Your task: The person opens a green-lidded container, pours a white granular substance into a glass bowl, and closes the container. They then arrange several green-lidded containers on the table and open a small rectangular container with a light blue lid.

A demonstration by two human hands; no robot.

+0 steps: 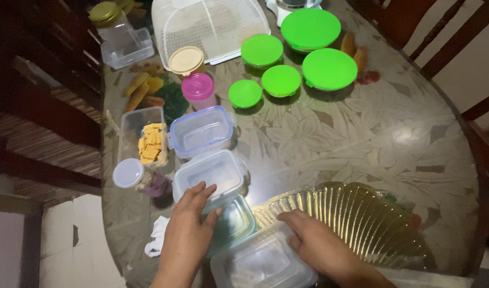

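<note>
Floral-patterned desk under dim light, dark chairs around, tiled floor off left. Left hand spread flat, fingers wide, resting on clear lidded box just ahead. Right hand flat on nearest clear box, fingers loosely splayed, gripping nothing; ribbed amber tray just right of those fingers. 5 green lids well beyond.

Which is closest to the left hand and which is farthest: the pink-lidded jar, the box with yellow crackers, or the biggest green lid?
From the left hand, in the head view:
1. Box with yellow crackers, just ahead and a bit left, by the table's edge.
2. Pink-lidded jar, farther up, past the clear boxes.
3. Biggest green lid, far off at the top right.
</note>
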